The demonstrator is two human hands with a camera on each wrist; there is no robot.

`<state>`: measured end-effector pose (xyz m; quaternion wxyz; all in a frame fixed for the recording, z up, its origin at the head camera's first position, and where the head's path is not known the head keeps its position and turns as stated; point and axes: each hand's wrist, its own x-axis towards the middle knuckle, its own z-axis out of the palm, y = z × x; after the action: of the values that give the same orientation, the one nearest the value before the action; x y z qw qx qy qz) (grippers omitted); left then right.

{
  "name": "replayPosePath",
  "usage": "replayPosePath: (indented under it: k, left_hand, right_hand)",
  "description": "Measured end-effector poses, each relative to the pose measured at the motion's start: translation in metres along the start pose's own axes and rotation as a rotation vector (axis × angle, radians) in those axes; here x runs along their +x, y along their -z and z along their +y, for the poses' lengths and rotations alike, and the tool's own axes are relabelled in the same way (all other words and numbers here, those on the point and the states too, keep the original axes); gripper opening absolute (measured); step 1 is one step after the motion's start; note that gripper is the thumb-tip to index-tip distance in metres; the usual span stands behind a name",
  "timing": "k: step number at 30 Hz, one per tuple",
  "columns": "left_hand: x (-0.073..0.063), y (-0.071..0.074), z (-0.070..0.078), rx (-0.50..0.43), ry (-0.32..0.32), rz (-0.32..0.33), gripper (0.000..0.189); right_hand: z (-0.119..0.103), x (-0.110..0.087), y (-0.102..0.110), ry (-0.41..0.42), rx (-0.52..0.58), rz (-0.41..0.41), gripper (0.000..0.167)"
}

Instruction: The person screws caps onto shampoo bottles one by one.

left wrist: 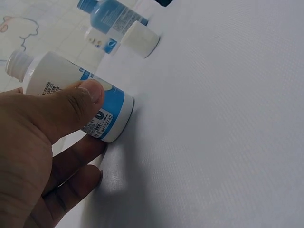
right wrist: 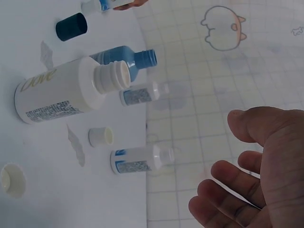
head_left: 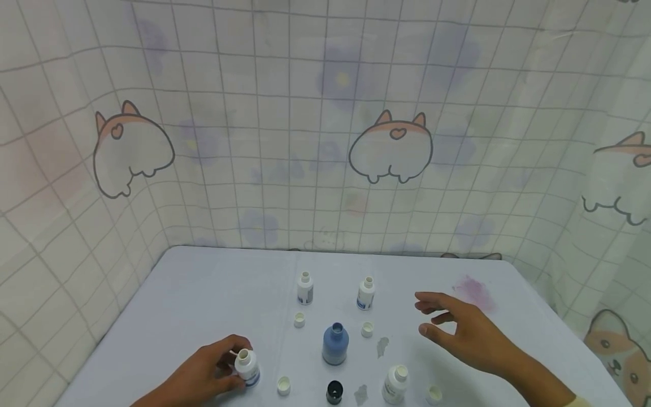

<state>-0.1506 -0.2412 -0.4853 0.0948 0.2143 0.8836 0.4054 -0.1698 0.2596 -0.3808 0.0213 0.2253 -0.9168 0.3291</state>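
Note:
My left hand (head_left: pixel 208 367) holds a small uncapped white bottle (head_left: pixel 247 367) at the table's front left. In the left wrist view the thumb presses the blue label of this bottle (left wrist: pixel 71 92), with fingers behind it. My right hand (head_left: pixel 470 333) hovers over the right side, fingers loosely spread and nothing in them. Nearest to it stands a white Dove bottle (right wrist: pixel 61 90), also uncapped, with a white cap (head_left: pixel 434 394) beside it. An open blue bottle (head_left: pixel 335 345) stands in the middle, behind a black cap (head_left: pixel 334 392).
Two more uncapped white bottles, one at the back left (head_left: pixel 305 289) and one at the back right (head_left: pixel 365 294), have white caps in front. Another white cap (head_left: pixel 283 386) lies right of the held bottle. Grey flakes (head_left: pixel 382 347) and a pink stain (head_left: pixel 475 293) mark the white table (head_left: pixel 229 294).

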Motion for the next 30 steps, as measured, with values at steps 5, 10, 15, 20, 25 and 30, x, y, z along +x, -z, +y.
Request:
replayPosePath:
  k: [5,10,15,20,25,30]
  left_hand:
    - [0.000,-0.001,0.002,0.006,0.011,0.010,0.045]
    - [-0.001,-0.002,0.000,0.024,-0.009,0.026,0.046]
    - [0.000,-0.003,-0.003,0.012,0.019,0.016,0.046]
    - [0.001,-0.003,-0.004,-0.011,0.031,0.002,0.047]
    - [0.001,-0.002,-0.003,-0.007,0.024,0.002,0.047]
    - [0.001,-0.002,-0.004,0.005,0.015,0.004,0.047]
  right_hand:
    - [-0.004,0.001,-0.003,0.003,-0.005,-0.027,0.052]
    - [-0.007,0.001,-0.007,0.030,-0.004,-0.042,0.052]
    - [-0.009,0.000,-0.012,0.045,0.004,-0.047,0.047]
    - [-0.012,0.002,-0.016,0.046,-0.002,-0.065,0.044]
    - [-0.017,0.004,-0.019,0.045,-0.001,-0.087,0.044]
    - [-0.020,0.007,-0.023,0.049,0.011,-0.108,0.044]
